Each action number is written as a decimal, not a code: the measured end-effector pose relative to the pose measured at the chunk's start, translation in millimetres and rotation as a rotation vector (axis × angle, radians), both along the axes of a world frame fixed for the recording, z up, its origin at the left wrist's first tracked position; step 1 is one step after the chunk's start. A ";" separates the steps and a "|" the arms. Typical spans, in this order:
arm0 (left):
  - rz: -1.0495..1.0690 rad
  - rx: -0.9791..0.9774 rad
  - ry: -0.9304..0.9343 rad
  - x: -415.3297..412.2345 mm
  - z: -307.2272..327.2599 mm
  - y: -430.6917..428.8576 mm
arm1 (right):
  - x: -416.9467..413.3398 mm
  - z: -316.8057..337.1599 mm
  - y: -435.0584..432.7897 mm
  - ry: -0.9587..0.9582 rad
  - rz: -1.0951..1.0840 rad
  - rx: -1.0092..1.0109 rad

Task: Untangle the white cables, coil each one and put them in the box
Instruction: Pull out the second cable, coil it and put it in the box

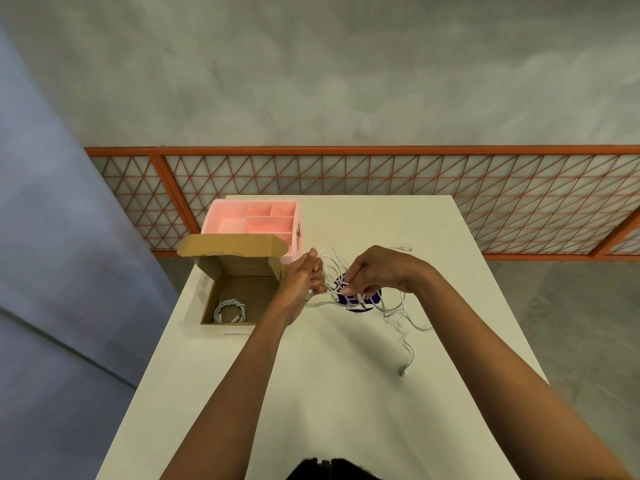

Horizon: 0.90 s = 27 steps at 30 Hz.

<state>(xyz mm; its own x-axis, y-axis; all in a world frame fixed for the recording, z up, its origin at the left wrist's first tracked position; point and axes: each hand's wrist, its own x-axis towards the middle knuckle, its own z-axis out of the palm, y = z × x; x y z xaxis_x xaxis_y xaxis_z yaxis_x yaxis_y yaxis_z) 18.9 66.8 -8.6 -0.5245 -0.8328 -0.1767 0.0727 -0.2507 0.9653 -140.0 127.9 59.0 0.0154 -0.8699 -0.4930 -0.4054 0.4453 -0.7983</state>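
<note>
A tangle of white cables hangs between my hands above the middle of the white table. My left hand grips a bunch of loops at the tangle's left side. My right hand pinches strands on the right of the loops. Loose ends trail right and toward me, one plug lying on the table. An open cardboard box stands to the left of my left hand. One coiled white cable lies inside it.
A pink divided organiser stands behind the box at the table's far left. A dark blue round label lies under the tangle. Another connector rests far right of my hands. An orange lattice railing runs beyond the table.
</note>
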 end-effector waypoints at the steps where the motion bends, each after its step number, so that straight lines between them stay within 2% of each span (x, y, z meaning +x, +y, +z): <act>1: -0.011 -0.025 -0.022 -0.8 0.2 1.4 | 0.5 2.8 -0.7 0.007 0.025 -0.017; 5: -0.068 -0.091 -0.094 -3.5 1.5 7.2 | -1.7 6.5 -4.7 -0.021 -0.026 -0.123; 11: -0.099 -0.093 -0.159 -4.8 -5.6 14.2 | -1.2 18.6 -10.6 -0.167 -0.176 -0.257; 16: -0.142 -0.137 -0.202 -6.8 -4.8 16.9 | 0.5 22.6 -10.8 -0.261 -0.274 -0.272; 23: -0.145 -0.142 -0.186 -3.5 3.5 15.2 | -9.7 21.8 -11.1 -0.348 -0.593 -0.286; 27: -0.136 -0.168 -0.229 -6.4 2.6 18.4 | -5.7 18.6 -12.3 -0.368 -0.597 -0.258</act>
